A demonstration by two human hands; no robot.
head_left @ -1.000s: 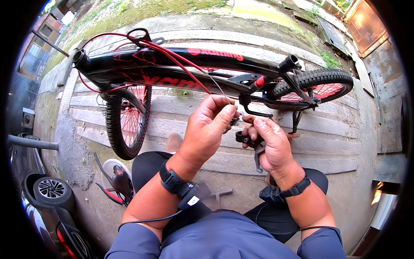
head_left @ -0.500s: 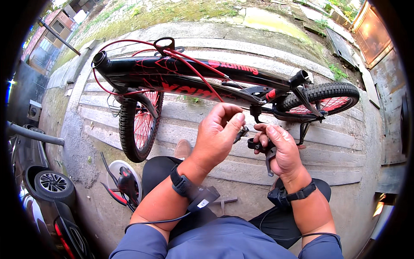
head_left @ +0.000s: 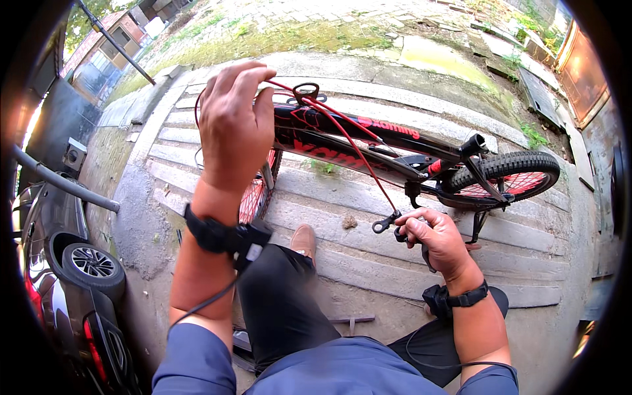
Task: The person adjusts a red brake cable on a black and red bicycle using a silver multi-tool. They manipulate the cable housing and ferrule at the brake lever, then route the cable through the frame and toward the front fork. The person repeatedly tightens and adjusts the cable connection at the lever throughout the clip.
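My left hand is raised in front of the bicycle's head end, its fingers bent and the thumb apart from them. Nothing shows in its grip, though the palm side is hidden. Behind it, red cables pass along the black bicycle frame. My right hand is closed on a black brake lever, mostly covered by the fingers. Beside those fingertips is a small black part with a ring end, where a red cable running down from the frame ends. The front wheel is partly covered by my left arm.
The rear wheel and kickstand rest on grey concrete slabs. A dark car stands at the left below a grey pipe. My shoe is near the front wheel. A rusty metal door is far right.
My left hand has moved up and left, away from my right hand to the bicycle's head end. My right hand still holds the brake lever. The view has shifted left.
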